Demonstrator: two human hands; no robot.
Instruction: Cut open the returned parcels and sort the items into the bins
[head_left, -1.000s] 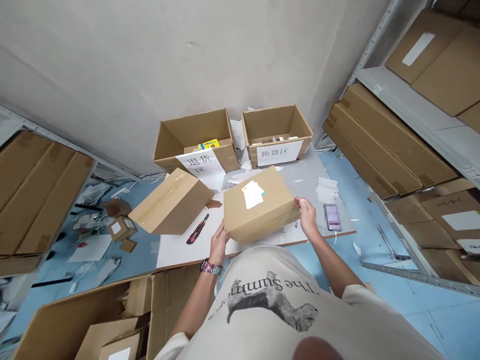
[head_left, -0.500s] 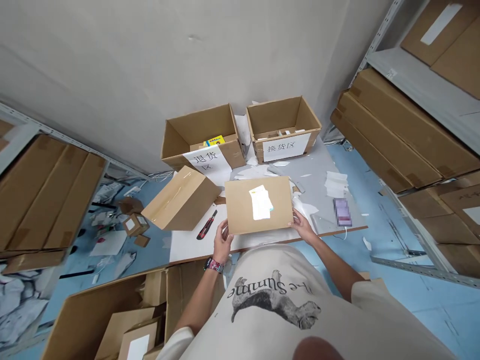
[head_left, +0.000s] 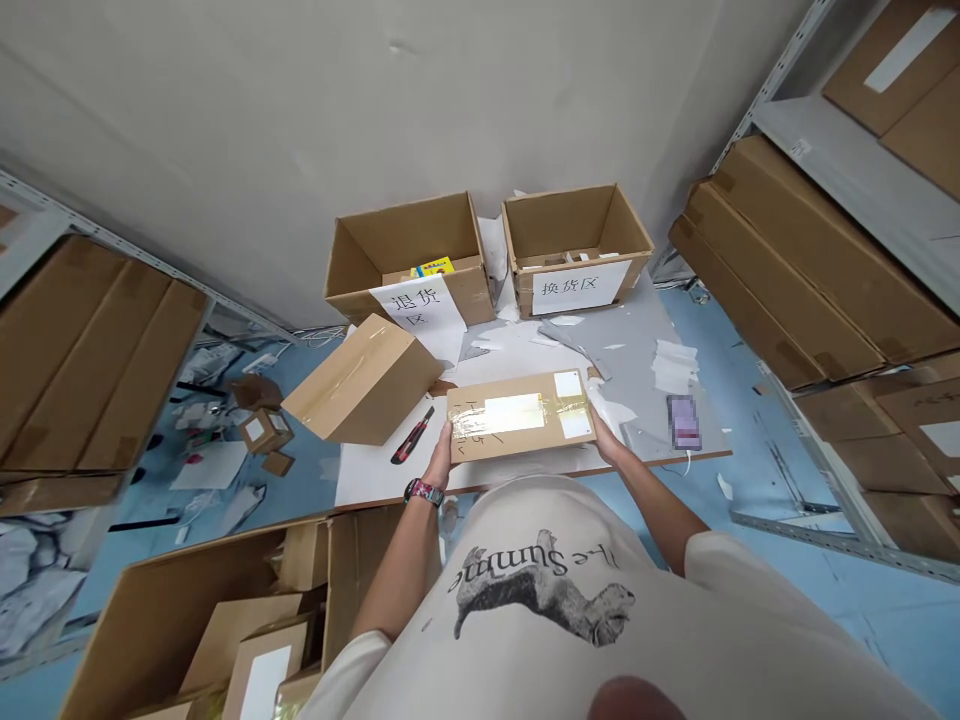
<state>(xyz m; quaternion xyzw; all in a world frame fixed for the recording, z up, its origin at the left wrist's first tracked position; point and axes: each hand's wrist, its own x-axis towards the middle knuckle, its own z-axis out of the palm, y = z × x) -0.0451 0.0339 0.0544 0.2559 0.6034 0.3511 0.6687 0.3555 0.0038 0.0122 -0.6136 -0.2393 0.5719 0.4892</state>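
Note:
Between my two hands is a flat brown cardboard box [head_left: 517, 440], its facing side bearing white labels, clear tape and black handwriting. My left hand [head_left: 441, 460] grips its left end, and my right hand [head_left: 606, 440] grips the right end; the fingers are partly hidden behind it. Left of it on the table lies a red and black utility knife [head_left: 412, 436]. A larger taped cardboard box [head_left: 367, 385] sits tilted beside the knife.
Two open boxes with paper signs, a left one [head_left: 480, 293] and a right one [head_left: 637, 265], stand at the table's back. A phone [head_left: 684, 422] with a cable lies right, near paper scraps [head_left: 673, 367]. A large carton [head_left: 142, 610] holds boxes at lower left. Shelves flank both sides.
The held box has been turned: its plain face with white papers has given way to the taped, labelled side. Both hands still hold its ends. The view has shifted slightly.

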